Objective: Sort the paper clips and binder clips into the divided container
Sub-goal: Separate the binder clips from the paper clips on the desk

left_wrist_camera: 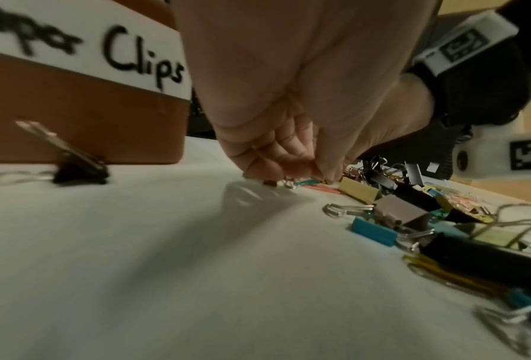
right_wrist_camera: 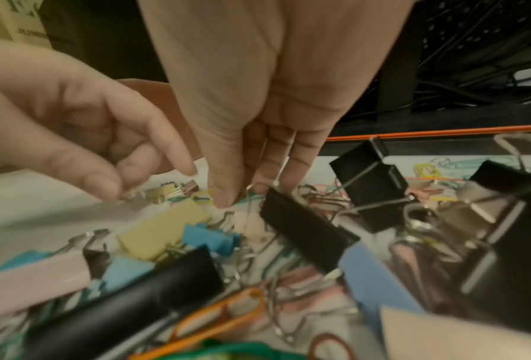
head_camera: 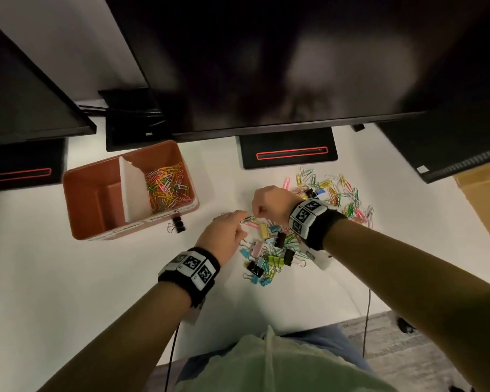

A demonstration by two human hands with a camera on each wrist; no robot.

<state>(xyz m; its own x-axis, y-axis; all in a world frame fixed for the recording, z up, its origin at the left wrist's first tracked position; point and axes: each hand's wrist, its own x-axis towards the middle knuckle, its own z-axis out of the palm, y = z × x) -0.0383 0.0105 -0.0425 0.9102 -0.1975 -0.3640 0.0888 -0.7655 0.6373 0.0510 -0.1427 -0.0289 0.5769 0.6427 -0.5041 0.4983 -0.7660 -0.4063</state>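
Observation:
The orange divided container [head_camera: 111, 234] stands at the left, with a white divider and coloured paper clips [head_camera: 167, 188] in its right compartment; its "Clips" label [left_wrist_camera: 141, 63] shows in the left wrist view. A mixed heap of binder clips [head_camera: 269, 256] lies under my hands, and loose paper clips [head_camera: 337, 190] are spread beyond. My left hand [head_camera: 242, 219] pinches a silvery paper clip [head_camera: 247, 220] at the heap's far edge, fingers curled down to the table [left_wrist_camera: 295, 175]. My right hand [head_camera: 258, 212] is close beside it, thumb and forefinger pinching a thin wire clip [right_wrist_camera: 249, 192].
One black binder clip [head_camera: 178, 224] lies alone against the container's front wall. Dark monitors overhang the far side, with a stand base [head_camera: 289, 154] behind the clips. A cardboard box [head_camera: 487, 210] sits at the right. The table's near edge runs by my body.

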